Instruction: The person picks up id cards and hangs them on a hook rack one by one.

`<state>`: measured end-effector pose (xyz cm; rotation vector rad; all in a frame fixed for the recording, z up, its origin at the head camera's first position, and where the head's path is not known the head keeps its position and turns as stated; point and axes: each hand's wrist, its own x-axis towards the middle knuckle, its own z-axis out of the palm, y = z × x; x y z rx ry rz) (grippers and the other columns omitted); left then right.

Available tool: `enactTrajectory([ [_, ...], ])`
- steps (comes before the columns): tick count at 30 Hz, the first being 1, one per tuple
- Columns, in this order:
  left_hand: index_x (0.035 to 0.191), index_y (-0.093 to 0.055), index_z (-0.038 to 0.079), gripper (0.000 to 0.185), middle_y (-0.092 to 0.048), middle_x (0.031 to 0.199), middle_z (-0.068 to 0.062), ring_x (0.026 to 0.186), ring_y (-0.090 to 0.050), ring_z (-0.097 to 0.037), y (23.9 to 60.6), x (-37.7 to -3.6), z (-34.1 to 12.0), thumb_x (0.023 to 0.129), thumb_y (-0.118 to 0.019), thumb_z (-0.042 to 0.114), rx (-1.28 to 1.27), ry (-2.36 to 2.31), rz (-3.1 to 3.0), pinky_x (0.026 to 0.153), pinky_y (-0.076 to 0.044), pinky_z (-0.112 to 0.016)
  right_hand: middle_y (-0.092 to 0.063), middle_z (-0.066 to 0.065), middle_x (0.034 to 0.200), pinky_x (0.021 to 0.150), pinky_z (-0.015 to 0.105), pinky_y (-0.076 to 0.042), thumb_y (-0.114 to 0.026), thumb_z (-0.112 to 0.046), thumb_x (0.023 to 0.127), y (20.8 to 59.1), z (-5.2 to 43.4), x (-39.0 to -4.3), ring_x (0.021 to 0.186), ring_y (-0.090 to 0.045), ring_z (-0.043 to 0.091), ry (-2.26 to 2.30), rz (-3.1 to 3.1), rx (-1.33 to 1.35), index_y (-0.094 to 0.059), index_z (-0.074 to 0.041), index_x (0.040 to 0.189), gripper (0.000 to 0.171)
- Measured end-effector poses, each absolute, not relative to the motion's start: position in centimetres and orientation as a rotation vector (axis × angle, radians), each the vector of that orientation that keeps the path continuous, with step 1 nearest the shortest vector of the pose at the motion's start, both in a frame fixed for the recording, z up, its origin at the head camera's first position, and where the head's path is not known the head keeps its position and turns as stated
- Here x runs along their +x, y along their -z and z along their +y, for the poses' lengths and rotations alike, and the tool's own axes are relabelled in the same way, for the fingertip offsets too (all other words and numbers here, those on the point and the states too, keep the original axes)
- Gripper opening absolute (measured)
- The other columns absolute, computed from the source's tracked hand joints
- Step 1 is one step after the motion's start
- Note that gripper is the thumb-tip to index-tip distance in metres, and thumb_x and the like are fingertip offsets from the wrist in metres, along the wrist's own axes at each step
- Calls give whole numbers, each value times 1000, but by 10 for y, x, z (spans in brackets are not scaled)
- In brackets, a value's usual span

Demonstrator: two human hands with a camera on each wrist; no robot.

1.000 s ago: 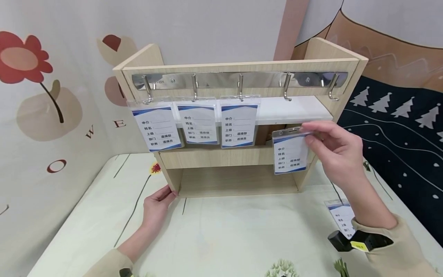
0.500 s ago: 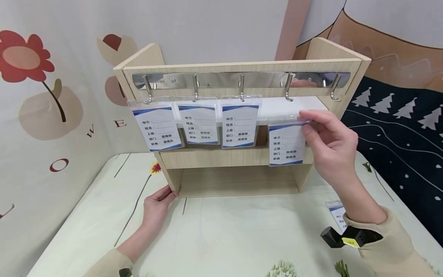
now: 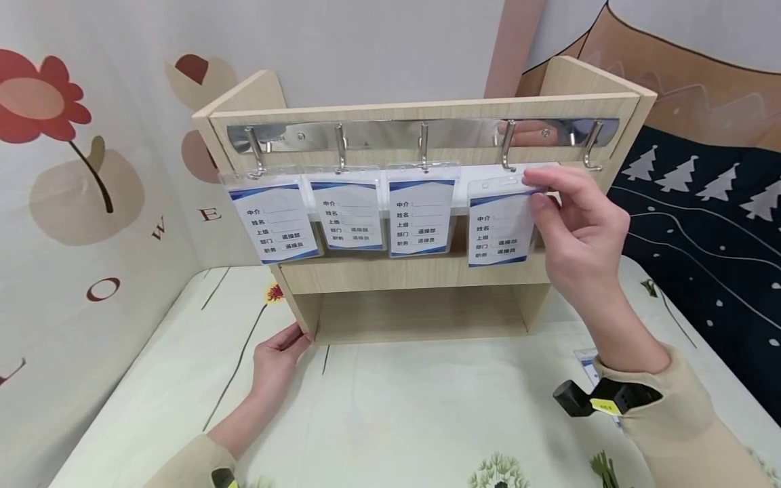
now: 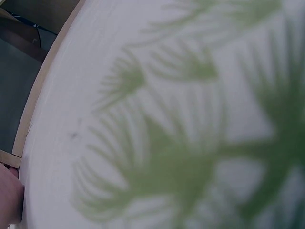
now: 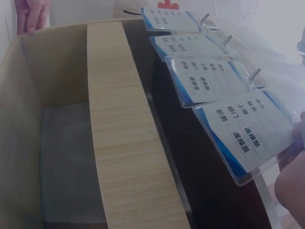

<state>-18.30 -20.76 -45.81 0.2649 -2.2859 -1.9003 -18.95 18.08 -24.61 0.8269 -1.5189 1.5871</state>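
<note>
My right hand (image 3: pixel 582 227) pinches the top right corner of a clear badge holder (image 3: pixel 499 230) between thumb and fingers. The badge, a white card with blue corners and printed text, hangs upright just below the fourth hook (image 3: pixel 507 146). In the right wrist view the same badge (image 5: pixel 248 131) is nearest, with part of the hand (image 5: pixel 293 186) at its edge. Three similar badges, such as the third one (image 3: pixel 424 213), hang on the hooks to the left. Down at the shelf's lower left corner, my left hand (image 3: pixel 277 362) holds the side panel of the wooden shelf (image 3: pixel 396 276).
A metal hook strip (image 3: pixel 384 135) runs across the shelf's top front. The fifth hook (image 3: pixel 592 146) is bare. Another badge (image 3: pixel 587 359) lies on the flowered tablecloth (image 3: pixel 415 400), mostly behind the right forearm. Patterned cloth walls stand behind and beside the shelf.
My right hand has raised the badge and brought it slightly left, from low beside the shelf to just under the fourth hook. The left hand stays at the shelf's corner.
</note>
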Motion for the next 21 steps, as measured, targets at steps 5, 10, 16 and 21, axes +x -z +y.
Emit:
enactTrajectory([
  [5, 138, -61, -3, 42, -62, 133, -22, 96, -65, 9, 459, -184, -208, 97, -68, 0, 266, 1900, -2280, 86, -54, -15, -67, 11, 113, 97, 27, -52, -54, 22, 93, 244, 177, -192, 104, -61, 28, -1562, -1521, 776, -68, 16, 114, 25],
  [10, 139, -61, -3, 42, -62, 134, -23, 96, -65, 9, 458, -183, -208, 98, -68, 0, 260, 1912, -2263, 85, -54, -14, -65, 10, 113, 93, 24, -52, -54, 23, 92, 244, 176, -194, 103, -60, 27, -1569, -1498, 755, -68, 17, 113, 26],
  [16, 139, -61, -2, 42, -61, 135, -23, 98, -65, 7, 456, -182, -207, 98, -68, 2, 255, 1918, -2261, 84, -54, -13, -64, 10, 112, 88, 22, -51, -53, 23, 91, 245, 176, -195, 101, -61, 24, -1566, -1485, 742, -68, 17, 114, 28],
  [21, 138, -61, -3, 41, -62, 134, -23, 97, -65, 8, 457, -183, -207, 98, -68, 2, 254, 1912, -2262, 84, -54, -13, -65, 8, 113, 88, 21, -52, -53, 21, 92, 244, 176, -192, 99, -62, 22, -1499, -1543, 698, -68, 16, 116, 28],
])
